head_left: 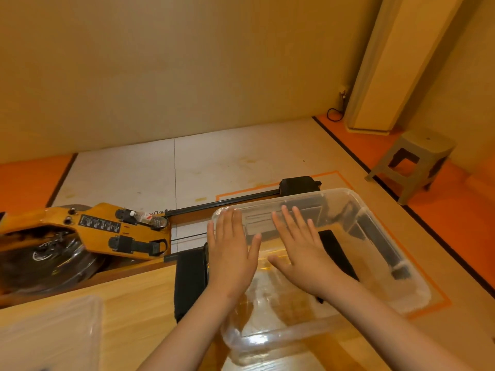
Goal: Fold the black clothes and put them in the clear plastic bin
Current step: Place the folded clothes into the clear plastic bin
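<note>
Palms flat, gripping nothing: right hand [302, 253] over a black cloth [338, 253] seemingly in the clear plastic bin [270, 341]; left hand [230, 253] nearest the second black cloth [188, 279], lying front-to-back beside the bin at the far edge of the table [134, 303].

Black cloth [190, 279]: middle hidden under left hand [230, 250] and right hand [302, 253] — cannot tell if it lies inside the clear plastic bin [375, 218] or beneath it. Clear lid [53, 336], lower left, blurred and cut by the frame edge. Rowing machine [88, 231] cut at left edge — label panel [99, 224] print too small to read.
</note>
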